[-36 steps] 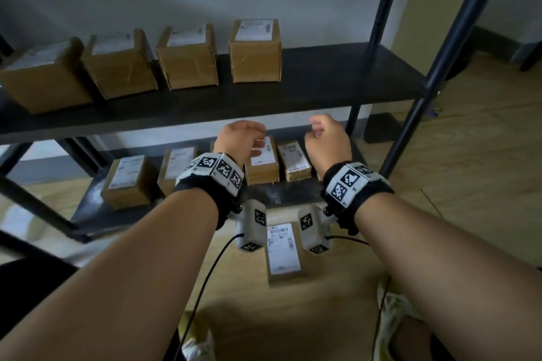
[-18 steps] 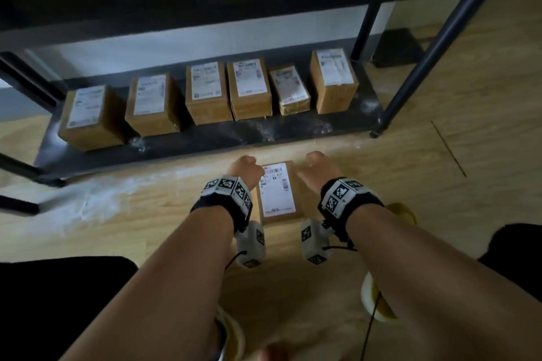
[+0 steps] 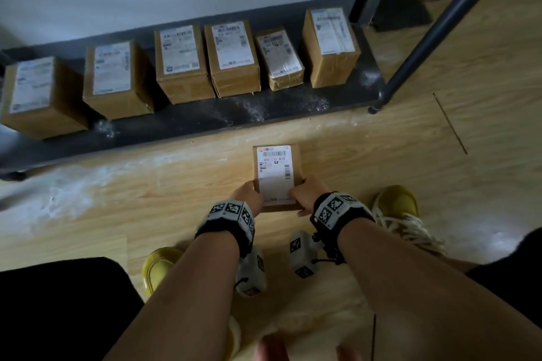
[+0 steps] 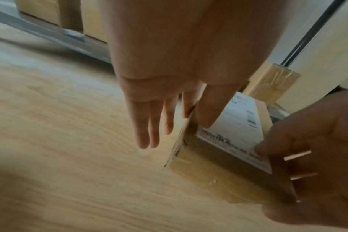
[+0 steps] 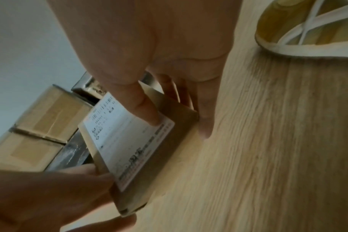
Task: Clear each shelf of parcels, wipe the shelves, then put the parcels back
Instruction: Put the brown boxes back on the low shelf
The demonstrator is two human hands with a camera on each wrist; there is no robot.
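Note:
A flat cardboard parcel with a white label lies on the wooden floor in front of the bottom shelf. My left hand holds its near left edge. In the left wrist view the thumb lies on the label and the fingers point down beside the parcel. My right hand grips the near right corner, thumb on the label and fingers down the side of the parcel. Several labelled parcels stand in a row on the bottom shelf.
White dust lies on the shelf front and the floor to the left. A dark shelf post slants down at the right. My yellow shoes flank my arms.
My view has dropped from the upper shelf to the floor. Both hands came down from shelf height and closed in on the near end of the parcel on the floor.

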